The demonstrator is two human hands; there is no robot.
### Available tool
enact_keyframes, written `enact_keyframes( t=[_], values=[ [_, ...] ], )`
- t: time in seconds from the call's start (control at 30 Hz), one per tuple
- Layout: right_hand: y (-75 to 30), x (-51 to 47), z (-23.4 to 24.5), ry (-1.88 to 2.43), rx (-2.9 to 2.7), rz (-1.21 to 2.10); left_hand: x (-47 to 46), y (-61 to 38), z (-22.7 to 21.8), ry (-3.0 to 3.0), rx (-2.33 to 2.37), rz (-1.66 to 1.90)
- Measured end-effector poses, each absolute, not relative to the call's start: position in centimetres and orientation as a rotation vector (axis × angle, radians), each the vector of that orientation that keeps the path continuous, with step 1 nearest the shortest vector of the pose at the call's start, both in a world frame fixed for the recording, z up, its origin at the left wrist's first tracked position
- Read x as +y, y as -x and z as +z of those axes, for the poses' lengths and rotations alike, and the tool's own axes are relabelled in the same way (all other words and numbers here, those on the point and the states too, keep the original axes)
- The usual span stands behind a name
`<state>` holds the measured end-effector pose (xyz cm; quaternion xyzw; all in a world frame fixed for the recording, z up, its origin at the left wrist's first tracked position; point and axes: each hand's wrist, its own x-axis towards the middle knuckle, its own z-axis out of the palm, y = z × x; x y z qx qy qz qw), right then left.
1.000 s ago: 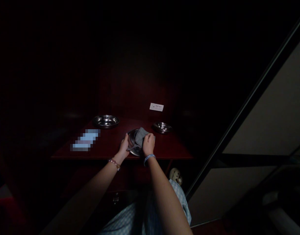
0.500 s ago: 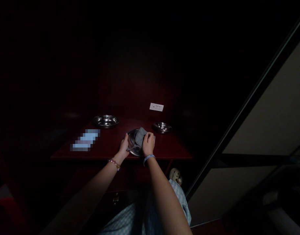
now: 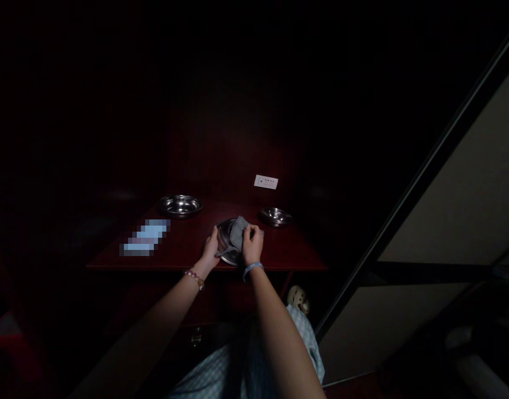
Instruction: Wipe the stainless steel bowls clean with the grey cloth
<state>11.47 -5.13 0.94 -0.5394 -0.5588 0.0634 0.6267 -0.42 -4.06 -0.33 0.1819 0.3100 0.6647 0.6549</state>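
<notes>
Holding a metal dish (image 3: 224, 237) near the table's (image 3: 183, 241) front edge, the left hand (image 3: 210, 247) has its fingers clasped on the rim; the right hand's (image 3: 253, 245) curled fingers pinch a grey cloth (image 3: 238, 233) over the dish.

On the dark red wall (image 3: 221, 160), a white rectangular socket plate (image 3: 266, 182). On the left of a glossy red tabletop (image 3: 188, 244), a pixelated pale-blue patch (image 3: 146, 237). Below, a cream-coloured, round-holed shoe (image 3: 296, 298); farther left, a small shiny metal fitting (image 3: 196, 337).
</notes>
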Motion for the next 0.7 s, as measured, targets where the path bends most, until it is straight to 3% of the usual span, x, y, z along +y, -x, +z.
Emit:
enact_keyframes(
  t=[0.7],
  values=[
    [-11.54,-5.13,0.87,1.214,-1.283,0.159,-4.79,0.27,0.53,-0.403,0.763,1.528]
  ],
)
